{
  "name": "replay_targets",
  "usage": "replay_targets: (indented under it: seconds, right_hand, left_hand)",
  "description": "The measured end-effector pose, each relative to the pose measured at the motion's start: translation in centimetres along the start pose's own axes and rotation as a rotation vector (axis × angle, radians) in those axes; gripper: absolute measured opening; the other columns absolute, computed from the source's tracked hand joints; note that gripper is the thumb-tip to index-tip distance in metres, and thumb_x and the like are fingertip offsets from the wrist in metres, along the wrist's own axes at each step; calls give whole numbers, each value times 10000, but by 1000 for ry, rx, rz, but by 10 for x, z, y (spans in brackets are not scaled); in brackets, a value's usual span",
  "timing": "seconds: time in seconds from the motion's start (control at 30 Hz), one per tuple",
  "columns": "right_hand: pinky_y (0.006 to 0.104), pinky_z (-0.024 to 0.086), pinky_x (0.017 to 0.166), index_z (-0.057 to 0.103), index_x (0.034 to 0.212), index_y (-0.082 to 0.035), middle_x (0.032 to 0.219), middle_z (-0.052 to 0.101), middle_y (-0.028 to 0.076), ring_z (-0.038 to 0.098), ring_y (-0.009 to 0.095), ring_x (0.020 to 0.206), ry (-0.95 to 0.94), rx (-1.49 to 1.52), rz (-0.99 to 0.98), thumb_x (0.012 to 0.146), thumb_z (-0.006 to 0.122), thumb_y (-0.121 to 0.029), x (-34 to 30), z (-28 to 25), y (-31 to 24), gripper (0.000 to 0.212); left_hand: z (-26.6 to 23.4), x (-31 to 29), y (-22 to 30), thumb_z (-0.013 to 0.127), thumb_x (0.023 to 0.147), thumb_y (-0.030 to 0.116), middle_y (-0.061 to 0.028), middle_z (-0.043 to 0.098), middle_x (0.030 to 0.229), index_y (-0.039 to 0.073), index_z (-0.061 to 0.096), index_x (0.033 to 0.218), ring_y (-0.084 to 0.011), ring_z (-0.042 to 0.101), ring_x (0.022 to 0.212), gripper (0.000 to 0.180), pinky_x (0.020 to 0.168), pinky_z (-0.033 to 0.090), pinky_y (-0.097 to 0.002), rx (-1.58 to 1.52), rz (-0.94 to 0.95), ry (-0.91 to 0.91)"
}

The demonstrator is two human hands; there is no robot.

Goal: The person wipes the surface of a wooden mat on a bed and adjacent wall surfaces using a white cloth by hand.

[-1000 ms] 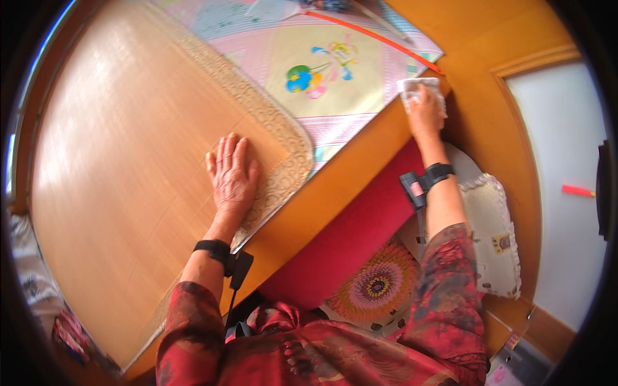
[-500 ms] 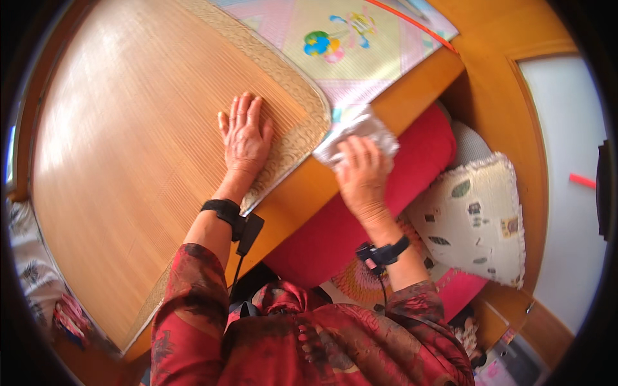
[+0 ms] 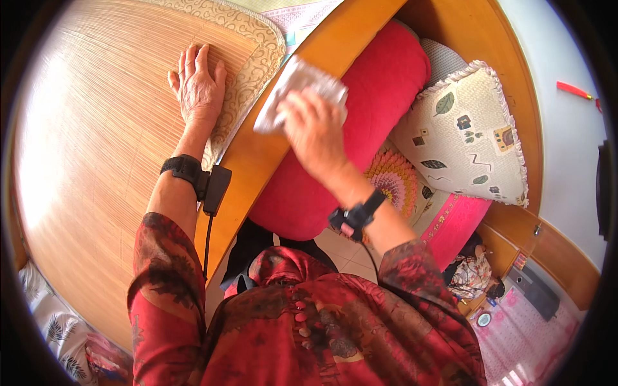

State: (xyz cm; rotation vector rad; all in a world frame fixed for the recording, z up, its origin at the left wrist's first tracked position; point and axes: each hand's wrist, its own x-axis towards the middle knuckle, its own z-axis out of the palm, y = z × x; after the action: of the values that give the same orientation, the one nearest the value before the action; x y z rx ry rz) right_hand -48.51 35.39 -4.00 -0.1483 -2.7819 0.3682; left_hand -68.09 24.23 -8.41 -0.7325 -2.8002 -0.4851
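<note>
My left hand (image 3: 201, 96) lies flat with fingers spread on a bamboo sleeping mat (image 3: 122, 109), close to its patterned tan border (image 3: 254, 58). My right hand (image 3: 315, 128) presses a crumpled whitish cloth (image 3: 306, 80) on the orange-brown wooden edge (image 3: 351, 38) beside the mat. The fingers are bent over the cloth, and part of it spreads out ahead of them. Each of my wrists wears a black strap with a small box and a cable.
Right of the wooden edge lies a long pink-red cushion (image 3: 380, 83). Farther right leans a cream pillow (image 3: 463, 135) with a ruffled rim, near a round pink-and-yellow patterned mat (image 3: 393, 183). A white wall panel (image 3: 553, 51) stands at the far right. Patterned fabric (image 3: 58, 328) lies at lower left.
My right hand has drawn the cloth back along the wooden edge, toward me and left. My left hand stays flat on the mat. The whole view has shifted.
</note>
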Motion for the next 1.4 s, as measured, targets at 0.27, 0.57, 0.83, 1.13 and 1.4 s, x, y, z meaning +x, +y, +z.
replay_targets:
  seconds: [0.27, 0.57, 0.83, 1.13, 1.4]
  right_hand:
    - [405, 351, 903, 548, 1065, -130, 1143, 524, 44, 463, 235, 1078, 54, -253, 225, 793, 574, -209, 100, 10, 133, 284]
    - [407, 328, 943, 536, 1084, -101, 1144, 515, 104, 431, 271, 1122, 129, -203, 284, 792, 568, -192, 112, 23, 159, 308]
    - [415, 336, 928, 512, 1066, -90, 1125, 509, 100, 432, 280, 1102, 114, -233, 375, 773, 591, -170, 96, 15, 122, 314]
    - [443, 310, 936, 481, 1097, -109, 1200, 449, 75, 375, 261, 1166, 29, -199, 508, 786, 579, -189, 87, 26, 61, 336]
    - [416, 332, 951, 461, 1154, -106, 1221, 440, 102, 374, 277, 1174, -95, -203, 460, 789, 580, -178, 76, 11, 44, 391]
  left_hand:
    - [0, -4, 0, 464, 849, 351, -69, 366, 1331, 119, 420, 1245, -226, 259, 1279, 461, 1036, 135, -463, 2, -16, -21]
    - [-15, -6, -1, 537, 802, 266, -87, 422, 1272, 110, 491, 1164, -262, 317, 1239, 398, 1024, 175, -443, -233, 64, -15]
    - [-97, -115, 70, 630, 753, 137, -89, 582, 892, 54, 595, 867, -245, 551, 814, 145, 762, 426, -358, -1032, 534, -522]
    - [-159, -162, 116, 534, 868, 283, -12, 591, 894, 63, 591, 968, -97, 558, 818, 248, 732, 456, -242, -1758, 35, -1884]
    - [-161, -194, 130, 520, 878, 267, -30, 620, 815, 64, 582, 869, -80, 565, 671, 212, 592, 463, -215, -2125, -205, -1879]
